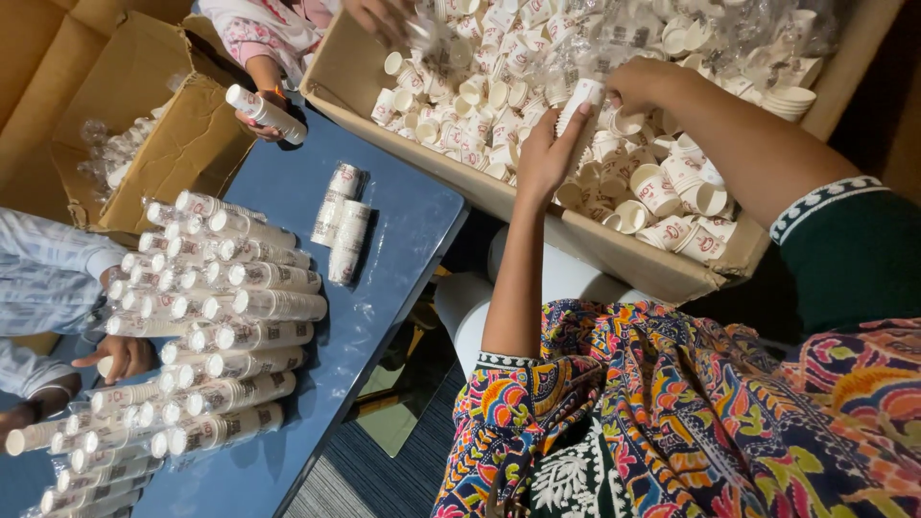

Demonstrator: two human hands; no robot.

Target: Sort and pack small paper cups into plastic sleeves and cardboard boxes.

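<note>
Left hand (543,153): it is raised over the near wall of the big box, fingers curled loosely around the lower part of a short stack of paper cups (578,104); the stack is gripped from below.
Right hand (641,84): it is closed on the upper end of the same stack, fingers bent over the rim.
Stack of paper cups: white, thin paper, cylindrical when nested, with small red marks; it is held tilted between both hands, above the loose cups.
Cardboard box (614,254): brown, matte, rough-edged, at far right; it is filled with loose small cups (672,192), some in crinkled clear film.
Table (317,384): blue, smooth and slightly shiny, at the left.
Wrapped cup sleeves (240,317): long tubes in glossy plastic, piled in rows on the table; two shorter ones (341,225) are laid apart, further away.
Second box (177,144): worn cardboard, far left, with plastic inside.
Other persons: one hand (264,120) holds a long sleeve; another hand (120,355) is rested by the pile.
Clothing: patterned, many-coloured fabric (672,422) is seen near.
</note>
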